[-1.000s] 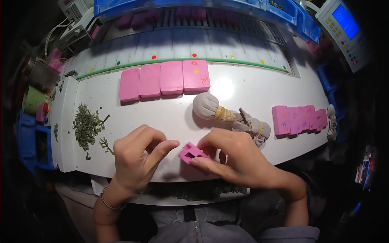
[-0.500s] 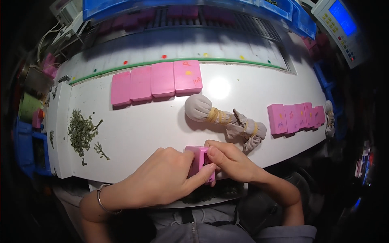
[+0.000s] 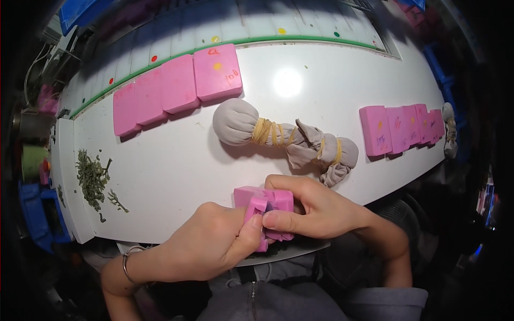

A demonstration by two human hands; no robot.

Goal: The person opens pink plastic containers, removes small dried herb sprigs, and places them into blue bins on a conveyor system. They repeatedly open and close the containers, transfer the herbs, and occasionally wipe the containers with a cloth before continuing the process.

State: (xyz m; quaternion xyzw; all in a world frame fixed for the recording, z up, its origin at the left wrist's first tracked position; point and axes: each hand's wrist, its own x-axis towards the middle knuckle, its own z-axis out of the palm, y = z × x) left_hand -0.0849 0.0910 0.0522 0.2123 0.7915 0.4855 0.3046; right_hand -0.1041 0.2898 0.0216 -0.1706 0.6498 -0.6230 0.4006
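Note:
A small pink rubber mould (image 3: pixel 281 201) is between my two hands, just beyond the near edge of the white table. Its halves look partly peeled apart, with a dark gap between them. My left hand (image 3: pixel 211 235) is closed round the left side, its thumb on the nearer flap. With my right hand (image 3: pixel 321 211) I grip the other side, thumb pressed at the gap. What lies inside the mould cannot be made out. Beyond my hands rests a grey cloth bundle (image 3: pixel 234 123), tied with yellow bands.
Four-sided pink blocks (image 3: pixel 179 85) stand in a row at the back left. Several smaller pink blocks (image 3: pixel 399 128) line the right side. Green branching pieces (image 3: pixel 92 179) lie in a heap at the left. A green strip (image 3: pixel 257 40) runs along the back.
The mould's pink flap has been bent outward and its halves spread wider. My right thumb has moved down to the gap. The view has shifted, so the back of the table sits higher.

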